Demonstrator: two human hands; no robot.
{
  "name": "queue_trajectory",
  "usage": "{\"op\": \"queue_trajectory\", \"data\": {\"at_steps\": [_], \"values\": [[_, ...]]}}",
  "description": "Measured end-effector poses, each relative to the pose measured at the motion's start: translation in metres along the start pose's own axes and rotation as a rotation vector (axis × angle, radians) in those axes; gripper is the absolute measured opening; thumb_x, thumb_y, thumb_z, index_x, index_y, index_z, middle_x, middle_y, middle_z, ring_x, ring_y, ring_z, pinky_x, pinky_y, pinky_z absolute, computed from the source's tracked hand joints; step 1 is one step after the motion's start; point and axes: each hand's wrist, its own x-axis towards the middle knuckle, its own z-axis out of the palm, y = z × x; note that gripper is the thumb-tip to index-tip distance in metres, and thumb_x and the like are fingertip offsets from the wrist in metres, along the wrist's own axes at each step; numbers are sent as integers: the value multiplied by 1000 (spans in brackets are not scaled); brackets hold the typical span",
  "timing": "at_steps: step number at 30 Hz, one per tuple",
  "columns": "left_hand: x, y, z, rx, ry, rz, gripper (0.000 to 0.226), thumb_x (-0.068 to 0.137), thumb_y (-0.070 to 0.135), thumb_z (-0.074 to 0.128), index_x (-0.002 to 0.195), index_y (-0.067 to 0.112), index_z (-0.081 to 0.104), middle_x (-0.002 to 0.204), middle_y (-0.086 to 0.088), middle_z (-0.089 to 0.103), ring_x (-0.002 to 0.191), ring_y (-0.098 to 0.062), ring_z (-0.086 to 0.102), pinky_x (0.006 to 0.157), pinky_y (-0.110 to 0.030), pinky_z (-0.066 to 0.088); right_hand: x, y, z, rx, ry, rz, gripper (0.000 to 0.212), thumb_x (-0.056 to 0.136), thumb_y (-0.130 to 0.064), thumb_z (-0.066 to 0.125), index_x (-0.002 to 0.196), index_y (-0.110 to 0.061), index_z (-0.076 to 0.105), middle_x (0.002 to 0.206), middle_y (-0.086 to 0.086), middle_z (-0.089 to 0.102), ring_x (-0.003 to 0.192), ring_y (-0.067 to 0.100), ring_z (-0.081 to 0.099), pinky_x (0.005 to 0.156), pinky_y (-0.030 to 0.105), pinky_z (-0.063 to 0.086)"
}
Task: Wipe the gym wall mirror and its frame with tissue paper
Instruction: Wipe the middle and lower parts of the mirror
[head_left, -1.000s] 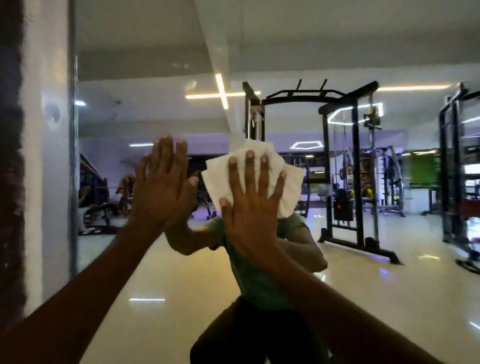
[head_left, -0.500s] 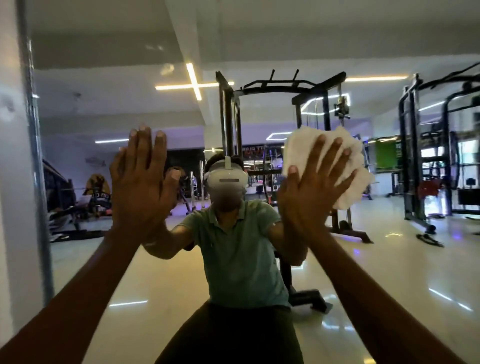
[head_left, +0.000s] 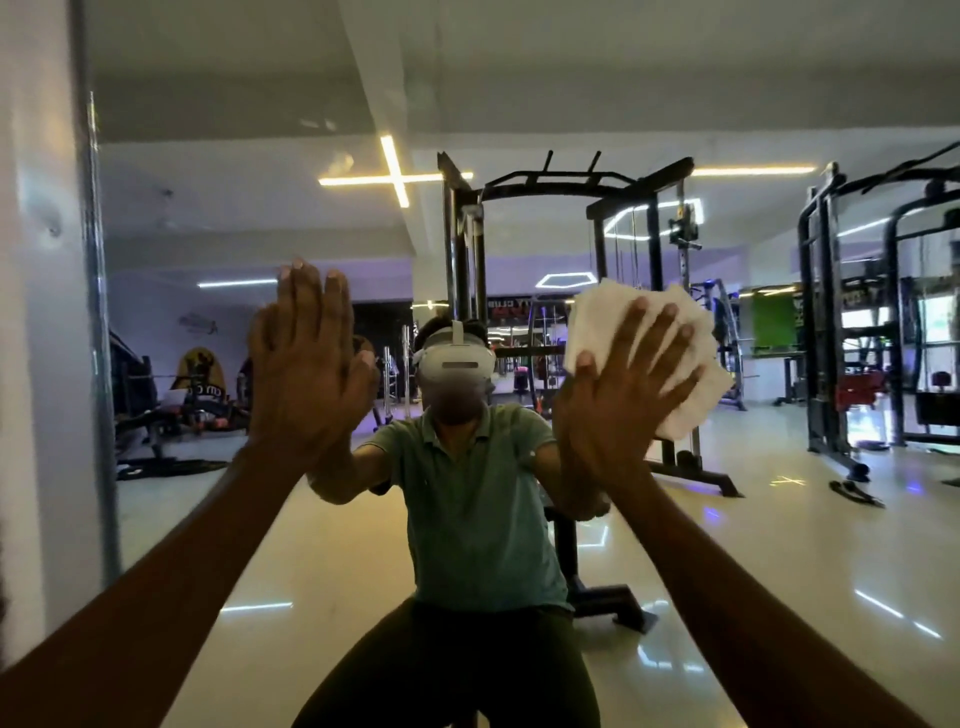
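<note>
The wall mirror (head_left: 519, 78) fills most of the view and reflects the gym and the person wearing a headset. Its metal frame edge (head_left: 96, 312) runs vertically at the left. My right hand (head_left: 618, 400) presses a white folded tissue paper (head_left: 675, 322) flat against the glass with spread, straight fingers. My left hand (head_left: 306, 364) lies flat on the mirror with fingers straight, empty, to the left of the reflected head.
A white wall strip (head_left: 36, 312) borders the frame on the left. The mirror reflects a black cable machine (head_left: 571, 208), racks at the right (head_left: 857, 312), benches at the left and a glossy floor.
My right hand slid the tissue rightwards across the glass, from in front of the reflected head to its right. The left hand stayed flat on the mirror; the view shifted slightly.
</note>
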Motion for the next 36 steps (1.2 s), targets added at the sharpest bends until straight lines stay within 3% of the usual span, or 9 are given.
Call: {"op": "queue_trajectory", "data": {"at_steps": [7, 9, 12, 15, 21, 23, 26, 30, 36], "values": [[15, 5, 6, 8, -22, 77, 79, 102, 59, 17, 166, 17, -4, 173, -12, -7, 160, -30, -6, 128, -52, 7, -20, -18, 8, 13, -172, -703, 70, 108, -51, 27, 168, -21, 9, 175, 12, -4, 161, 36, -7, 125, 69, 2], [10, -2, 7, 19, -21, 101, 78, 103, 60, 15, 166, 18, -3, 173, -11, -6, 160, -29, -5, 128, -50, 6, 3, 12, -1, -19, -153, -663, 69, 108, -48, 28, 168, -22, 6, 175, 10, -7, 161, 34, -10, 125, 68, 3], [9, 4, 8, 23, -14, 85, 82, 102, 61, 20, 166, 16, -4, 173, -13, -9, 160, -30, -7, 128, -50, 3, 29, 39, -9, -22, -73, -320, 72, 107, -50, 26, 168, -20, 3, 175, 12, -7, 161, 35, -10, 126, 66, 2], [9, 15, 13, -9, -33, 32, 86, 100, 62, 23, 165, 15, -8, 172, -15, -13, 159, -33, -11, 128, -53, -1, 4, -8, -2, 18, -10, -28, 76, 106, -51, 30, 168, -17, 1, 175, 15, -6, 160, 40, -8, 124, 69, 3], [10, -5, 5, 21, -81, 116, 81, 100, 62, 16, 165, 21, -9, 173, -10, -11, 160, -29, -10, 128, -54, 5, -39, -29, 12, -5, -215, -729, 74, 107, -55, 27, 168, -21, 4, 175, 13, -7, 161, 37, -10, 124, 70, 2], [11, -13, -1, 31, -106, 144, 80, 100, 63, 16, 165, 23, -7, 173, -8, -10, 160, -28, -8, 127, -55, 8, -13, 5, 3, 3, -218, -720, 72, 108, -54, 25, 168, -23, 3, 175, 10, -9, 161, 33, -11, 125, 68, 4], [10, -16, -4, 71, -125, 160, 82, 99, 65, 15, 166, 20, -1, 173, -9, -8, 160, -28, -6, 126, -53, 6, 33, 52, -12, -30, -158, -404, 76, 105, -57, 21, 168, -22, -2, 175, 12, -10, 161, 37, -11, 125, 68, 1], [11, -17, -8, 99, -145, 168, 84, 98, 67, 9, 165, 18, -7, 172, -11, -13, 159, -30, -9, 127, -53, 6, 79, -2, -19, 39, -102, -29, 90, 98, -71, -8, 168, -15, 3, 174, 21, -2, 159, 47, -2, 123, 72, 3], [13, -12, -4, 31, -78, 5, 91, 96, 67, 12, 165, 7, -1, 172, -15, -11, 159, -30, -9, 125, -40, -8, 75, -152, 14, -6, -42, -506, 79, 105, -58, 27, 168, -16, 3, 173, 18, -8, 159, 45, -4, 123, 71, 0]]}}
